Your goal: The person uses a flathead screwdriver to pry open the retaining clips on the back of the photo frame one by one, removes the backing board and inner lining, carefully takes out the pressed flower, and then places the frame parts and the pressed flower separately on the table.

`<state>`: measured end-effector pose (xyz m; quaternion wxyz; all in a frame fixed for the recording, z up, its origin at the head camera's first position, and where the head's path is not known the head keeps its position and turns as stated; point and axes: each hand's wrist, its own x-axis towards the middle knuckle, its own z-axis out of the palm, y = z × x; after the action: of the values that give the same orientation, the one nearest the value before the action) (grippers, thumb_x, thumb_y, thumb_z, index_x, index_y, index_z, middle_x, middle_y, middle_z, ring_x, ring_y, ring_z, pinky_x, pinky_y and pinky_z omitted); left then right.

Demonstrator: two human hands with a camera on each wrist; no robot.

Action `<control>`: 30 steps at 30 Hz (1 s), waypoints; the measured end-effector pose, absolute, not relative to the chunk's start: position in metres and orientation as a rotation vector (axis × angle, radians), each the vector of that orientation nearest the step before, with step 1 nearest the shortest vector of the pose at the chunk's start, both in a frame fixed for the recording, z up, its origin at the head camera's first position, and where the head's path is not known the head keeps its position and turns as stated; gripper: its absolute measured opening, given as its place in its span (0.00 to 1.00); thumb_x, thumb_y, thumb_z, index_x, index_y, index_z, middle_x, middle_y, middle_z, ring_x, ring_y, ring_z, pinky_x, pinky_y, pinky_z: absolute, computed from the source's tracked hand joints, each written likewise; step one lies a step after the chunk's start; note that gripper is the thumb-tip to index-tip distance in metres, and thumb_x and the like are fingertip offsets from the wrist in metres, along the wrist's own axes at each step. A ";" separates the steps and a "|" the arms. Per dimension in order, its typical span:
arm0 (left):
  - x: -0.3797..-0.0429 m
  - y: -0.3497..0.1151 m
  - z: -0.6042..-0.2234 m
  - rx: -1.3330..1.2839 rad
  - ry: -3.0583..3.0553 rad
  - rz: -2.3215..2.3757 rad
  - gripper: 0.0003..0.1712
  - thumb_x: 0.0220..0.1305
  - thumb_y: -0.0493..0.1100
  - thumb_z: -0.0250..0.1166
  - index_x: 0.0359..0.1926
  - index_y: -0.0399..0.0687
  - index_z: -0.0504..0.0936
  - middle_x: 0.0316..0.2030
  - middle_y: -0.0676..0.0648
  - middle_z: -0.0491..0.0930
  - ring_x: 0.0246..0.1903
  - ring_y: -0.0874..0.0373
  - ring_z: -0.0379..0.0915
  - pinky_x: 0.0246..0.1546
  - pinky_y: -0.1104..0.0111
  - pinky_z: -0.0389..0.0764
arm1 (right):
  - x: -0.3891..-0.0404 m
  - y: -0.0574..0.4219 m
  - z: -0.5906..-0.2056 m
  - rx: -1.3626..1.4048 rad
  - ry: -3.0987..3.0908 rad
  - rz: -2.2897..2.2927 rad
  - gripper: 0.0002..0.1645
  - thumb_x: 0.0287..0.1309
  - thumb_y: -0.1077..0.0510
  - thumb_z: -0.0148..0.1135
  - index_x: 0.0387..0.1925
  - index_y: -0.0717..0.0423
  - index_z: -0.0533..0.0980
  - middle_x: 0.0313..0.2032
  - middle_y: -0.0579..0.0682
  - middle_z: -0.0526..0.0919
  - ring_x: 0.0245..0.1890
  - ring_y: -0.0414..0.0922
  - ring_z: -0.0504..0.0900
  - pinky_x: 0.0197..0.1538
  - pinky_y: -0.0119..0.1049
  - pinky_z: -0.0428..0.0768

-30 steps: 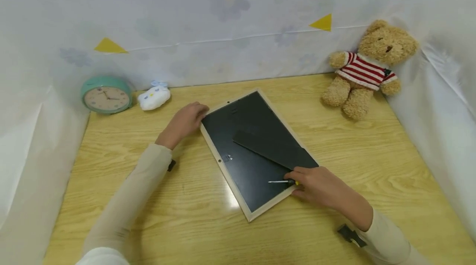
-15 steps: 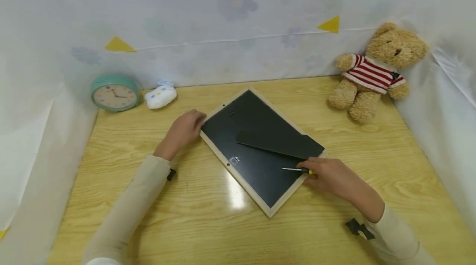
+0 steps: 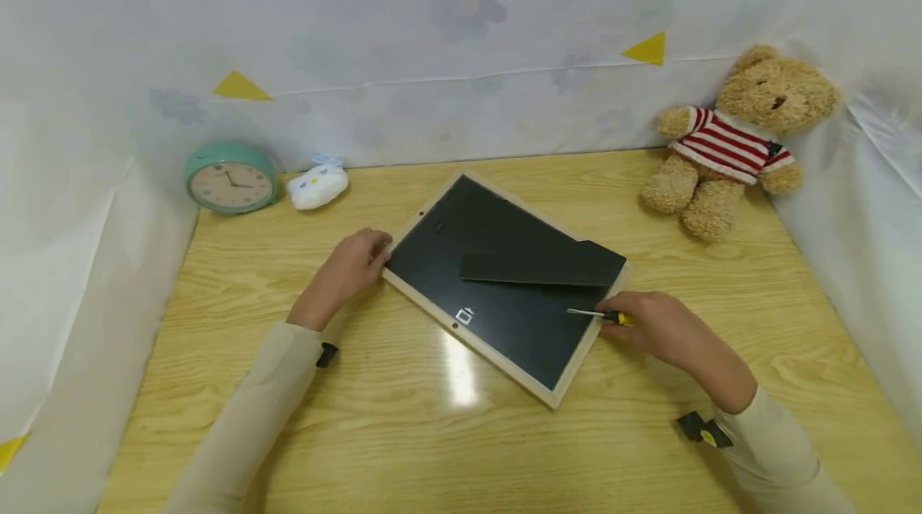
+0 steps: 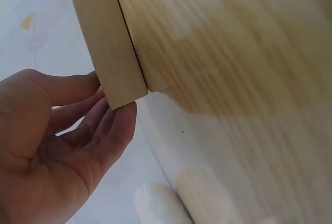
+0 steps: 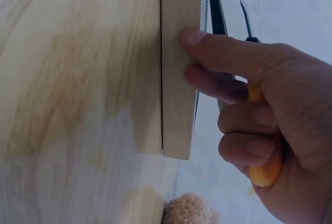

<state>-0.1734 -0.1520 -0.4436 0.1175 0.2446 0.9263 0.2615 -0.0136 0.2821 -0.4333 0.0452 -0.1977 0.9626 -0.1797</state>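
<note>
A picture frame [image 3: 504, 218] lies back side up on the table, with pale wooden edges and a black backing. Its black stand flap [image 3: 533, 264] slants across the backing. My left hand [image 3: 349, 267] holds the frame's left corner; in the left wrist view, thumb and fingers sit around the end of the wooden edge [image 4: 106, 42]. At the right short side is my right hand [image 3: 666, 328], with a yellow-and-black screwdriver [image 3: 618, 316] in its palm. The right wrist view shows two fingers curled round the yellow handle [image 5: 267, 171], while thumb and forefinger touch the frame's wooden side [image 5: 180, 105].
A green clock [image 3: 230, 179] and a small white plush [image 3: 318, 186] stand at the back left. A teddy bear [image 3: 727, 146] in a striped shirt sits at the back right. White patterned cloth [image 3: 403, 26] surrounds the wooden table [image 3: 403, 450].
The frame has turned anticlockwise on the table, its near corner swinging right. My left hand has moved slightly nearer; my right hand, with the screwdriver, has moved right and away from me.
</note>
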 end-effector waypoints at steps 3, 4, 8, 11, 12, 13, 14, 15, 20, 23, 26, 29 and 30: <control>-0.169 -0.153 -0.442 0.696 2.701 0.789 0.17 0.71 0.33 0.60 0.57 0.27 0.77 0.46 0.34 0.79 0.45 0.43 0.79 0.46 0.53 0.80 | -0.014 0.284 -0.433 -0.557 2.942 -0.560 0.15 0.55 0.59 0.74 0.45 0.55 0.86 0.33 0.46 0.88 0.22 0.34 0.75 0.28 0.35 0.74; -0.167 -0.153 -0.442 0.687 2.698 0.796 0.17 0.71 0.33 0.60 0.57 0.27 0.77 0.46 0.33 0.79 0.45 0.42 0.79 0.46 0.53 0.80 | -0.015 0.284 -0.433 -0.551 2.946 -0.559 0.15 0.55 0.60 0.73 0.46 0.56 0.86 0.32 0.46 0.87 0.20 0.33 0.72 0.28 0.35 0.72; -0.160 -0.155 -0.442 0.634 2.667 0.834 0.18 0.70 0.32 0.61 0.57 0.26 0.76 0.48 0.31 0.79 0.46 0.41 0.80 0.47 0.53 0.81 | -0.016 0.285 -0.434 -0.567 2.987 -0.549 0.16 0.56 0.62 0.72 0.48 0.58 0.85 0.30 0.47 0.87 0.17 0.31 0.66 0.25 0.34 0.69; -0.154 -0.155 -0.442 0.597 2.631 0.866 0.19 0.70 0.33 0.61 0.58 0.27 0.75 0.49 0.31 0.79 0.48 0.41 0.80 0.48 0.53 0.81 | -0.019 0.286 -0.436 -0.613 3.055 -0.545 0.16 0.54 0.63 0.73 0.46 0.61 0.85 0.30 0.49 0.87 0.18 0.31 0.70 0.23 0.34 0.71; -0.152 -0.155 -0.442 0.591 2.621 0.876 0.19 0.70 0.33 0.61 0.58 0.27 0.75 0.49 0.31 0.79 0.48 0.41 0.80 0.48 0.53 0.81 | -0.020 0.286 -0.437 -0.621 3.075 -0.547 0.16 0.53 0.63 0.73 0.45 0.61 0.85 0.30 0.50 0.87 0.18 0.32 0.72 0.23 0.35 0.73; -0.150 -0.155 -0.442 0.590 2.614 0.883 0.19 0.70 0.33 0.62 0.59 0.27 0.75 0.49 0.31 0.80 0.47 0.41 0.80 0.47 0.53 0.81 | -0.021 0.287 -0.438 -0.621 3.090 -0.554 0.16 0.53 0.63 0.73 0.45 0.62 0.85 0.30 0.50 0.87 0.18 0.32 0.73 0.23 0.35 0.73; -0.147 -0.155 -0.442 0.585 2.607 0.894 0.20 0.70 0.33 0.62 0.59 0.27 0.75 0.48 0.31 0.80 0.47 0.41 0.80 0.47 0.53 0.81 | -0.022 0.288 -0.439 -0.611 3.098 -0.559 0.16 0.53 0.63 0.73 0.45 0.62 0.84 0.30 0.51 0.87 0.18 0.33 0.74 0.23 0.36 0.74; -0.145 -0.155 -0.441 0.584 2.604 0.900 0.20 0.70 0.34 0.62 0.59 0.27 0.75 0.48 0.32 0.80 0.47 0.42 0.80 0.47 0.54 0.82 | -0.023 0.289 -0.439 -0.594 3.105 -0.560 0.16 0.54 0.63 0.73 0.45 0.62 0.84 0.30 0.50 0.87 0.19 0.34 0.75 0.24 0.36 0.75; -0.132 -0.155 -0.440 0.587 2.569 0.911 0.25 0.68 0.34 0.65 0.62 0.27 0.72 0.43 0.35 0.81 0.42 0.45 0.80 0.43 0.56 0.82 | -0.027 0.293 -0.439 -0.504 3.088 -0.587 0.16 0.58 0.62 0.71 0.47 0.64 0.83 0.29 0.50 0.86 0.20 0.36 0.76 0.26 0.39 0.76; -0.124 -0.155 -0.440 0.601 2.530 0.909 0.29 0.67 0.35 0.66 0.65 0.26 0.70 0.40 0.38 0.80 0.38 0.50 0.79 0.39 0.58 0.81 | -0.029 0.295 -0.438 -0.491 3.095 -0.608 0.16 0.58 0.62 0.70 0.47 0.65 0.82 0.29 0.51 0.86 0.21 0.37 0.76 0.26 0.39 0.76; -0.117 -0.155 -0.439 0.620 2.475 0.930 0.33 0.66 0.35 0.66 0.67 0.25 0.66 0.37 0.41 0.78 0.32 0.55 0.75 0.36 0.62 0.78 | -0.033 0.296 -0.437 -0.471 3.090 -0.636 0.16 0.58 0.63 0.70 0.48 0.66 0.82 0.30 0.53 0.86 0.20 0.36 0.74 0.25 0.37 0.73; -0.112 -0.154 -0.440 0.661 2.425 0.938 0.35 0.68 0.36 0.65 0.69 0.24 0.62 0.32 0.45 0.77 0.27 0.58 0.71 0.30 0.64 0.75 | -0.038 0.298 -0.438 -0.448 3.080 -0.648 0.16 0.60 0.63 0.69 0.48 0.67 0.81 0.31 0.55 0.86 0.19 0.36 0.72 0.25 0.36 0.72; -0.111 -0.154 -0.440 0.669 2.413 0.940 0.36 0.69 0.37 0.64 0.70 0.24 0.60 0.30 0.46 0.76 0.25 0.59 0.70 0.29 0.65 0.74 | -0.039 0.298 -0.439 -0.440 3.078 -0.651 0.16 0.60 0.63 0.68 0.49 0.67 0.81 0.31 0.55 0.86 0.19 0.36 0.71 0.25 0.36 0.71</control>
<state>-0.1112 -0.1539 -0.4398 0.2315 0.2433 0.8777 0.3418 -0.0394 0.2981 -0.4386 -0.0174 -0.1386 0.9688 -0.2049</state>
